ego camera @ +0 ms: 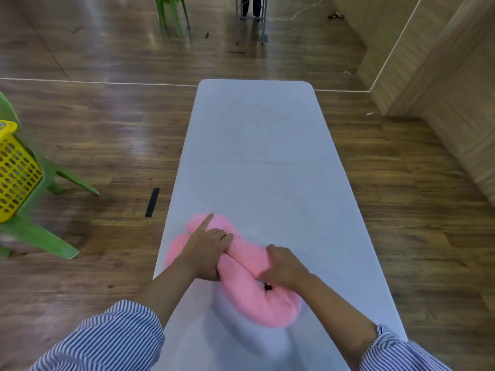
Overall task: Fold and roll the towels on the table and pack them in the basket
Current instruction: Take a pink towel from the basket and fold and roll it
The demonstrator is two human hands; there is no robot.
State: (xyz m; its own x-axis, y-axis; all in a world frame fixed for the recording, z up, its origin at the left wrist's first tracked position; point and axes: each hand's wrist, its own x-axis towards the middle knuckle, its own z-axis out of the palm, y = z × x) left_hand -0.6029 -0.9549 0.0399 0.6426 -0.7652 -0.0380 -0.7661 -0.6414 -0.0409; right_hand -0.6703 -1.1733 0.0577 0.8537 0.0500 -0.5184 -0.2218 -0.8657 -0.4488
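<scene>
A pink towel (242, 275) lies rolled into a thick sausage on the near part of the white table (257, 145), running from upper left to lower right. My left hand (207, 250) presses on its left half, forefinger stretched out over the roll, the other fingers curled around it. My right hand (281, 266) grips the roll's right half from above. The yellow perforated basket (14, 170) stands at the far left on a green chair, well away from the table.
The green plastic chair (40, 236) under the basket stands left of the table on the wooden floor. A black strip (152, 202) lies on the floor by the table's left edge. A wooden wall (442, 89) runs along the right. Another green chair (171, 9) stands far back.
</scene>
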